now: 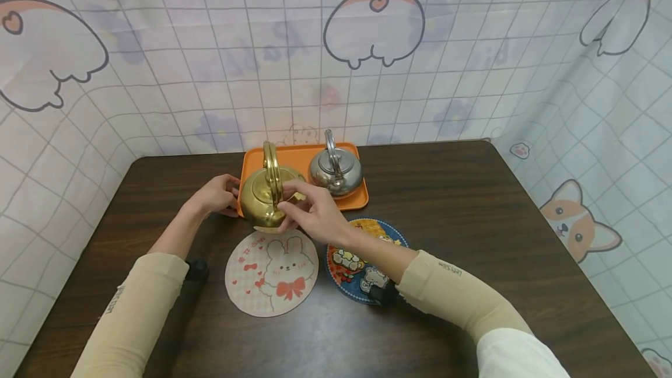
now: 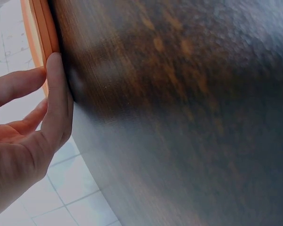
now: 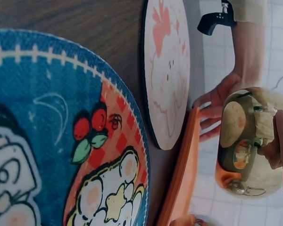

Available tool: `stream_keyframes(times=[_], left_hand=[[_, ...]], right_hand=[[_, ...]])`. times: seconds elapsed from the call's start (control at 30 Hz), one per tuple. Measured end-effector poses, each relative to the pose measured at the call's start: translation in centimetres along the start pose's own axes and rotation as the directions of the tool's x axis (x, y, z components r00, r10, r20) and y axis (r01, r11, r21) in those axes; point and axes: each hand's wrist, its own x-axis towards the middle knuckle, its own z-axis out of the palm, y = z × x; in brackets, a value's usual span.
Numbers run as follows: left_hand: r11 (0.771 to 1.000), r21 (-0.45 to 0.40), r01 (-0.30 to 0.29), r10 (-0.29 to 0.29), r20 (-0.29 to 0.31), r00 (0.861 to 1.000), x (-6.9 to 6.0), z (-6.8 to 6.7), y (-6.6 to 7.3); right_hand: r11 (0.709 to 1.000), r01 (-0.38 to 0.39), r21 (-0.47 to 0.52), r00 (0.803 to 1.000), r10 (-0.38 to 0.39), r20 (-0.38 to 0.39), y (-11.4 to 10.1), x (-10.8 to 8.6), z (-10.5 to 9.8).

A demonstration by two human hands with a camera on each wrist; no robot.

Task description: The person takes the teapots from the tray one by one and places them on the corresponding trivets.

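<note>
A gold kettle [image 1: 257, 203] is raised above the left part of an orange tray [image 1: 299, 159]. My right hand [image 1: 321, 214] grips the kettle by its arched handle. In the right wrist view a gap shows between the kettle [image 3: 250, 136] and the tray [image 3: 185, 174]. At the tray's left end, my left hand [image 1: 212, 194] pinches the rim; its fingertips meet there in the left wrist view, with the hand [image 2: 28, 127] beside the table edge. A silver kettle [image 1: 336, 175] stands on the right of the tray.
A round pink rabbit mat [image 1: 286, 267] lies in front of the tray. To its right is a round blue cartoon mat [image 1: 349, 258], partly covered by my right forearm. A patterned cloth wall [image 1: 226, 86] rises behind the dark wooden table [image 1: 446, 203].
</note>
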Motion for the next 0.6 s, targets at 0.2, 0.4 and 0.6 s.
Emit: stream_keyframes(times=[0.2, 0.4, 0.6], left_hand=[[1.0, -0.011, 0.001, -0.001, -0.003, 1.0, 0.08, 0.03, -0.08], [1.0, -0.013, -0.001, 0.001, 0.001, 1.0, 0.08, 0.0, -0.15], [1.0, -0.029, -0.001, 0.001, 0.004, 1.0, 0.26, -0.14, -0.25]], right_hand=[[1.0, 0.019, 0.015, 1.0, -0.019, 0.02, -0.29, -0.45, 0.25], [0.999, 0.007, 0.037, 0.999, -0.008, 0.034, -0.6, -0.8, 0.43], [0.999, 0.004, 0.04, 1.0, -0.005, 0.027, -0.78, -1.06, 0.68]])
